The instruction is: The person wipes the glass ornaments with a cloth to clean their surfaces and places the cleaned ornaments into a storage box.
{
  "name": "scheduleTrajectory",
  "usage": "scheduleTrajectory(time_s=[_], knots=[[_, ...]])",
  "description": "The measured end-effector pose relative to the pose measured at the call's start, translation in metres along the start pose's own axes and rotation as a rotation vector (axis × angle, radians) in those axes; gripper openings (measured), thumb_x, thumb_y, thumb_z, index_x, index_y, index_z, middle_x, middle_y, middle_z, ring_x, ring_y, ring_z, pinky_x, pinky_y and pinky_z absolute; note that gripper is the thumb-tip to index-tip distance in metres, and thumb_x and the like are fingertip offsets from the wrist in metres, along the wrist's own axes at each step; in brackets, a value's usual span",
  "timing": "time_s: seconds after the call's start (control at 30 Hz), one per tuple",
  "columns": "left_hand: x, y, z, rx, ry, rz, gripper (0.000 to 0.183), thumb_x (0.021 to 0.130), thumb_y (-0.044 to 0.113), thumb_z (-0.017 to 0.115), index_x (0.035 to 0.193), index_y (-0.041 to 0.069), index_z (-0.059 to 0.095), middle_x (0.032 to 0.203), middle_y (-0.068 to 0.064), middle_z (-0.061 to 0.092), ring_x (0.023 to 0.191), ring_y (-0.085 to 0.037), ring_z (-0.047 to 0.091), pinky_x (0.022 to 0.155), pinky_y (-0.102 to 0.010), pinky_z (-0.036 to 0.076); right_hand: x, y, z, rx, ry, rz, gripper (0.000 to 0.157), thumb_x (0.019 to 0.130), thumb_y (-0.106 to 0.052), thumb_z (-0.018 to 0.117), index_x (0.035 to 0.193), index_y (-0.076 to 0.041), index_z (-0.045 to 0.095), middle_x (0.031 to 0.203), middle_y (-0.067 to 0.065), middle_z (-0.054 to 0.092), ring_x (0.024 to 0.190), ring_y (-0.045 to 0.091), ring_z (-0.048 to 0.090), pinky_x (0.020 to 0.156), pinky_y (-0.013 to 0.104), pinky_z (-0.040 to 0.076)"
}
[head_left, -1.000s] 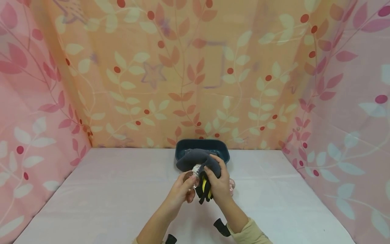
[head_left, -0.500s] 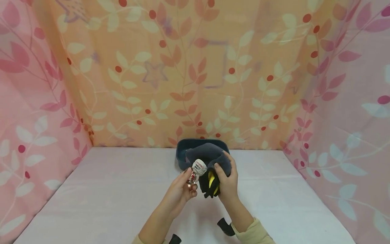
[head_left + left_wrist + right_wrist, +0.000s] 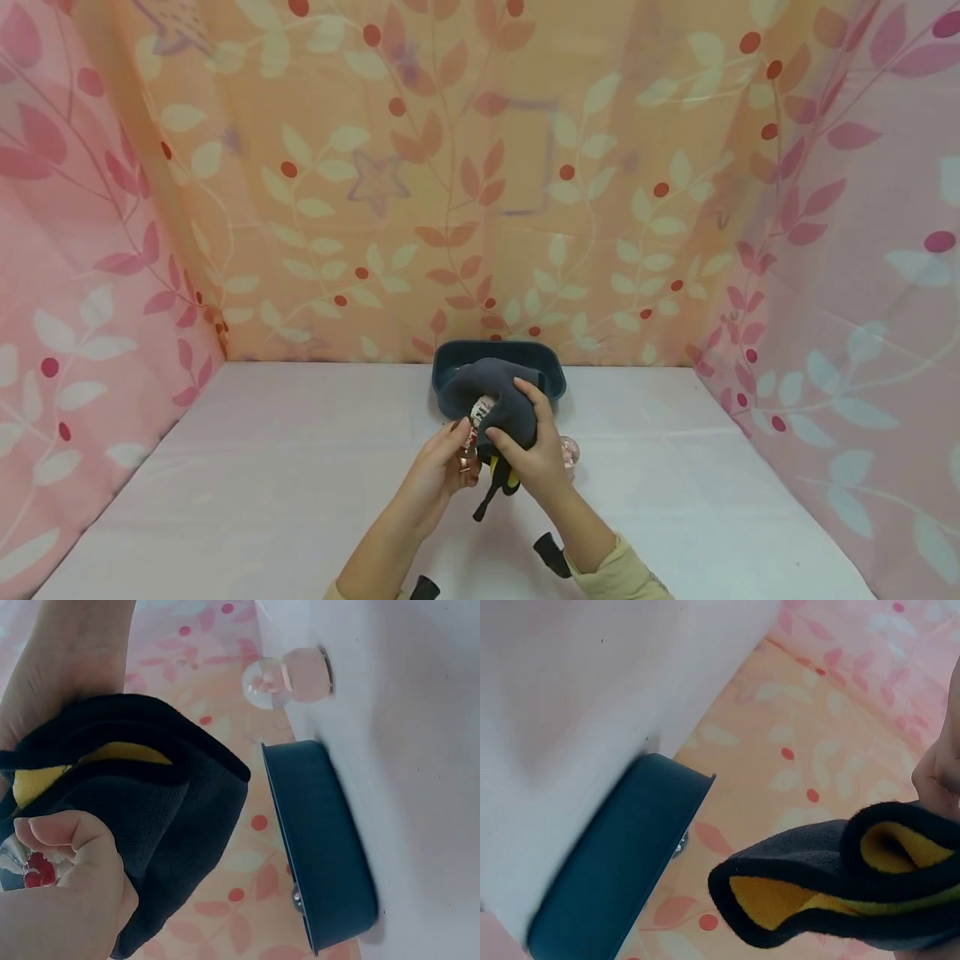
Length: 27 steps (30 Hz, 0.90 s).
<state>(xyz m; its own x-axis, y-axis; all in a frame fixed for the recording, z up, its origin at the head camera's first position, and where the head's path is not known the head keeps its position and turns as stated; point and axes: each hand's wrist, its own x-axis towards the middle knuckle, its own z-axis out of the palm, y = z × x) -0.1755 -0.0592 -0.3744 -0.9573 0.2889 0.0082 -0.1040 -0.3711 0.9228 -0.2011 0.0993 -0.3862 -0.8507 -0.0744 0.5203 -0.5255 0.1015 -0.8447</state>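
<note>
In the head view my left hand (image 3: 435,475) grips a small snow globe (image 3: 480,410) with a white printed base. A red figure shows inside the globe (image 3: 39,870) in the left wrist view, where the fingers cover much of it. My right hand (image 3: 536,454) holds a folded cloth (image 3: 491,379), dark grey outside with a yellow lining. The cloth lies against the globe's base and partly hides it. In the right wrist view the cloth (image 3: 802,851) hangs in folds with its yellow side showing.
A dark teal tray (image 3: 442,362) stands at the back of the white table (image 3: 300,467), behind the hands. Something round and glassy (image 3: 298,898) shows over its rim. A pink snow globe (image 3: 304,675) stands to the tray's right. Patterned curtains (image 3: 480,167) enclose the table.
The cloth lifts right, baring the globe's base, then comes back left over part of it. The left hand turns the globe slightly but keeps its hold.
</note>
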Motion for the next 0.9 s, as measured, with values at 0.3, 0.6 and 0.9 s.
scheduleTrajectory(time_s=[0.3, 0.6, 0.9], knots=[[0.000, 0.000, -0.002, -0.022, -0.061, -0.009, 0.024, 0.103, 0.033, 0.044, 0.092, 0.013, 0.049, 0.074, 0.003, 0.050, 0.062, -0.009, 0.051, 0.065, -0.025, 0.042, 0.000, 0.003, 0.002, -0.020, 0.068, -0.052, 0.054, 0.085, 0.001, 0.067, 0.134, -0.009, 0.047, 0.129, 0.020, 0.048, 0.100, 0.031, 0.052, 0.077, 0.030, 0.051], [0.000, -0.003, -0.003, -0.018, -0.035, -0.020, 0.031, 0.102, 0.031, 0.048, 0.110, 0.001, 0.052, 0.088, -0.001, 0.060, 0.056, -0.008, 0.047, 0.060, -0.022, 0.043, 0.001, 0.006, -0.003, -0.007, 0.163, 0.023, 0.044, 0.088, -0.006, 0.066, 0.130, -0.010, 0.053, 0.114, 0.016, 0.060, 0.088, 0.021, 0.061, 0.074, 0.033, 0.051], [-0.002, -0.002, -0.006, -0.070, -0.049, -0.028, 0.045, 0.105, 0.040, 0.037, 0.125, 0.000, 0.043, 0.092, 0.000, 0.067, 0.055, -0.009, 0.047, 0.062, -0.023, 0.043, 0.008, 0.007, -0.011, 0.281, 0.240, 0.182, 0.045, 0.094, -0.005, 0.060, 0.135, -0.003, 0.043, 0.120, 0.011, 0.051, 0.095, 0.017, 0.058, 0.080, 0.026, 0.052]])
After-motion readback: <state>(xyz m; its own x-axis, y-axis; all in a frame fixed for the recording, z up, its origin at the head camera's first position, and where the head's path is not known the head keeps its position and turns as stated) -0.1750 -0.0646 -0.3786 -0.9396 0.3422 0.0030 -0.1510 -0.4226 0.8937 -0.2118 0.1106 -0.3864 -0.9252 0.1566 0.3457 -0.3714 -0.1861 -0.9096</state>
